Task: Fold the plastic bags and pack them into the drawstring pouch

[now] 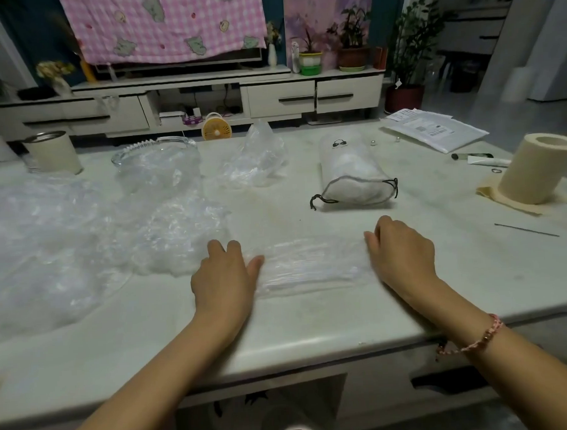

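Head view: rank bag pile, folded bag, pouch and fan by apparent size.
Bag pile largest.
Folded bag and pouch: too alike to rank; the bag lies nearer.
Fan smallest, though farthest away.

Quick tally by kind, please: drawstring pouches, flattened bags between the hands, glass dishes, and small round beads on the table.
Drawstring pouch: 1
Flattened bag: 1
Glass dish: 1
Beads: 2
Total: 5

Loose plastic bags [46, 233] run off the left edge; print on the drawstring pouch [352, 168] is unreadably small.
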